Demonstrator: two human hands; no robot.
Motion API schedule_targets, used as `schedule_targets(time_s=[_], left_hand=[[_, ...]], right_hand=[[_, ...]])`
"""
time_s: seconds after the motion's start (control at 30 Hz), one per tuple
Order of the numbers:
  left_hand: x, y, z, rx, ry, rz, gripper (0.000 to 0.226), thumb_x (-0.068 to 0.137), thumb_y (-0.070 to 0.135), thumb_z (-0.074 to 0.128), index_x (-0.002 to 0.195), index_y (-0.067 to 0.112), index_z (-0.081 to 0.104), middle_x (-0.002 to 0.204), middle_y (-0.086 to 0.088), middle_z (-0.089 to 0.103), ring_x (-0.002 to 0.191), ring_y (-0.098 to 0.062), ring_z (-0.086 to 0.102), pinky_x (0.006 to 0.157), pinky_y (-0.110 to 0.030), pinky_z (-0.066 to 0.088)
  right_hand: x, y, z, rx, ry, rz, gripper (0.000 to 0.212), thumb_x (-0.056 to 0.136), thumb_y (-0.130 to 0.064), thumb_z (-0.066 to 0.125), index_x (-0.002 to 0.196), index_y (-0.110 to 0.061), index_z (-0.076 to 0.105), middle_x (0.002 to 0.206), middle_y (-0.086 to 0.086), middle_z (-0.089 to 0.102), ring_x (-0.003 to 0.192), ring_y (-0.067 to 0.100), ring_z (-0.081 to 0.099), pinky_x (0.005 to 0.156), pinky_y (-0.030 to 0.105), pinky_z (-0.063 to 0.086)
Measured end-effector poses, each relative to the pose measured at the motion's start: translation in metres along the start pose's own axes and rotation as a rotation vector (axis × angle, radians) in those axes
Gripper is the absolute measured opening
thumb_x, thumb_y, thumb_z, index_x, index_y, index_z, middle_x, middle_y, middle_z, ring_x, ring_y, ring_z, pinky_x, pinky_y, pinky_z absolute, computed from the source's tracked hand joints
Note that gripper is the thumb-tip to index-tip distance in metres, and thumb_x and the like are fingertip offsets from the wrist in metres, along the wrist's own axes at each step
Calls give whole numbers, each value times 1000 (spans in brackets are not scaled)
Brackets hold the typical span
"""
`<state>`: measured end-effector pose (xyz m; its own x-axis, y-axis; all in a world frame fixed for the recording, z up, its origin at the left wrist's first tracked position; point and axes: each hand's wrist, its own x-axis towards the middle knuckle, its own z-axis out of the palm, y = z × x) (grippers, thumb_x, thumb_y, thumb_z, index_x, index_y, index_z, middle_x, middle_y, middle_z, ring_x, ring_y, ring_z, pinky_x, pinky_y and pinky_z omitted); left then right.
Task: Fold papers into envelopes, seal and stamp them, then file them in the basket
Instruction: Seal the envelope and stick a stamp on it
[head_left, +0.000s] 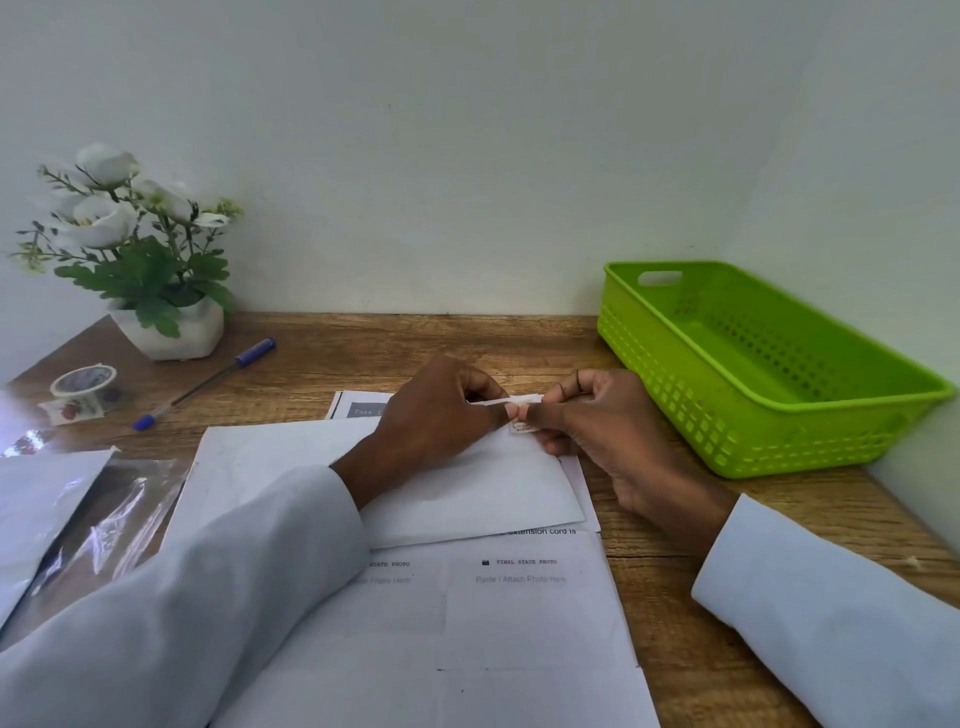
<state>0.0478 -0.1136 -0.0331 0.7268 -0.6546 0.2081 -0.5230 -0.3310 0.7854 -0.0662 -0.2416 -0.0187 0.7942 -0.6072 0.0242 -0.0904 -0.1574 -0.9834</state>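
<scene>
A white envelope (291, 457) lies flat on printed papers (519, 613) in the middle of the wooden desk. Above its far right corner, my left hand (436, 410) and my right hand (597, 421) meet and pinch a small printed sticker stamp (522, 413) with its white backing strip between thumbs and fingertips. The stamp's lower edge hangs just over the envelope's corner. A green plastic basket (670, 374) stands at the right, with nothing visible inside it.
A decorative tape roll (83, 379) and a sticker piece lie at the far left, a blue pen (208, 382) beside them. A white pot of artificial flowers (171, 332) stands at the back left. Clear plastic sleeves with envelopes (62, 514) lie at the left edge.
</scene>
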Motion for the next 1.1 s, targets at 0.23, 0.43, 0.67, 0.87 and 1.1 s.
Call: schedule_targets(time_s=[0.23,0.43,0.67,0.87,1.1], left_hand=[[2,-3,1,10,-7,-6,15,78,36,75,68,25,74,64,-1,71,55,-11,54,60,-33,46],[1,-2,3,-41,1,-40,25,67,49,65,69,25,73,61,2,69,52,-10,50,59,-32,42],[-2,0,2,-52,3,-52,31,66,50,66,74,21,74,65,3,72,57,-12,56,65,-42,53],[-5,5,-2,-98,14,-16,27,76,43,77,71,17,73,61,-1,67,51,-8,49,57,-31,38],[-5,26,-20,-165,37,-32,20,82,32,75,71,15,74,61,2,68,50,-6,52,52,-22,40]], right_hand=[[3,-2,-8,-155,-66,-67,41,69,-23,89,84,6,64,54,6,66,48,16,57,45,26,47],[1,-2,-7,-151,-119,-79,25,72,-26,86,78,-8,70,53,-6,62,43,4,50,41,17,40],[1,-8,-13,-135,-262,9,14,75,0,82,84,-4,72,61,-1,67,42,-3,54,39,10,37],[-1,-4,-12,-120,-277,-35,8,78,-10,81,79,-6,74,59,-6,70,48,-1,59,45,12,42],[-12,-21,-20,-162,-376,84,18,76,-17,83,92,-13,77,72,-4,75,54,3,57,45,15,37]])
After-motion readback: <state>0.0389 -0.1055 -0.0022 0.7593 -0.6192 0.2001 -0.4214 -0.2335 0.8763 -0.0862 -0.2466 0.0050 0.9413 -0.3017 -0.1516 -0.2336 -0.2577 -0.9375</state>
